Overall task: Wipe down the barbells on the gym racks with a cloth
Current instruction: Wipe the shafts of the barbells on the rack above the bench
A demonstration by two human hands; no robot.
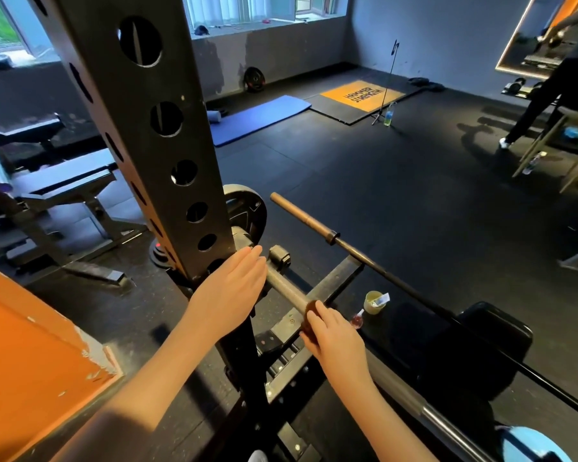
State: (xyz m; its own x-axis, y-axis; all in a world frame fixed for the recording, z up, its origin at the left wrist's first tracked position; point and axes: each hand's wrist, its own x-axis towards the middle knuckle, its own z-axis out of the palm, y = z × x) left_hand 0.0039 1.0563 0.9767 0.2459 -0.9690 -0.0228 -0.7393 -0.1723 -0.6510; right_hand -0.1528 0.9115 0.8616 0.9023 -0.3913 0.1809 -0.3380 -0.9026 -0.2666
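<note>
A steel barbell (286,290) lies across the black rack upright (154,135), its shaft running toward the lower right. My left hand (234,288) rests with straight fingers over the bar right beside the upright. My right hand (331,335) grips a dark brown cloth (311,308) wrapped around the shaft a little further along. A second, rusty barbell (314,225) lies beyond, resting on the rack's lower arm, untouched.
A weight plate (247,215) sits on the bar's sleeve behind the upright. A yellow cup (374,301) and small pink bottle (357,319) stand on the dark bench (447,348). An orange box (30,345) is at left, another person (554,85) at far right.
</note>
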